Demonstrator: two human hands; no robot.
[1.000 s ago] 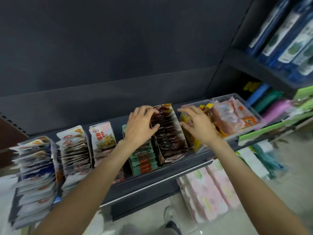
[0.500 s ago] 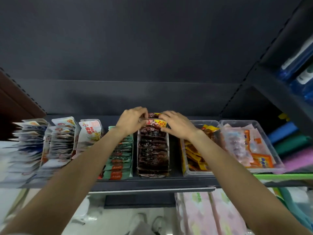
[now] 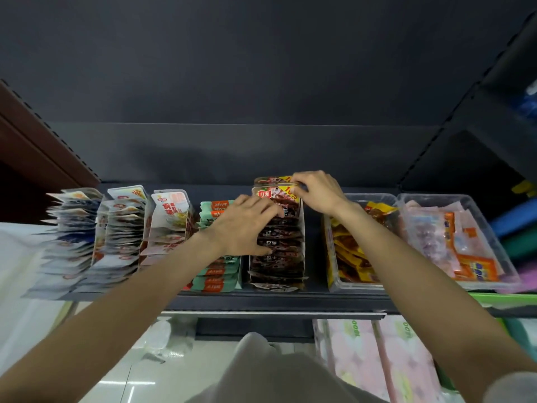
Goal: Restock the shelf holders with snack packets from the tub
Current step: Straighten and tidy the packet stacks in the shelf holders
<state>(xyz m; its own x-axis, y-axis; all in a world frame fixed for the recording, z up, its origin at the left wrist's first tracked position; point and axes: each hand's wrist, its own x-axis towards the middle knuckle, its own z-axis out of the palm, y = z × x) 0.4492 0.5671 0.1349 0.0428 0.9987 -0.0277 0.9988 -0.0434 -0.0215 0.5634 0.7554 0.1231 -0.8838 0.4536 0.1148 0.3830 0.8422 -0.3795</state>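
A white holder [image 3: 302, 239] full of dark brown snack packets [image 3: 279, 263] stands in the middle of the dark shelf. My left hand [image 3: 244, 225] lies flat over the upper packets in it, fingers spread and pressing on them. My right hand [image 3: 316, 190] pinches the top edge of the rearmost brown packet [image 3: 276, 193], which stands upright at the holder's back. Right of the holder is a clear tub [image 3: 331, 274] of yellow and brown packets. A second clear tub [image 3: 494, 245] holds pink and orange packets.
Left of the brown holder are a holder of green packets [image 3: 218, 274] and three holders of white packets [image 3: 116, 228]. The shelf's front edge [image 3: 276, 303] runs across below. Pink tissue packs [image 3: 377, 359] sit on a lower level. A side shelf [image 3: 517, 222] holds coloured items.
My left hand has come down from the back packet and now presses flat on the stack. My right hand stays at the rear packet's top. The view has drawn closer.
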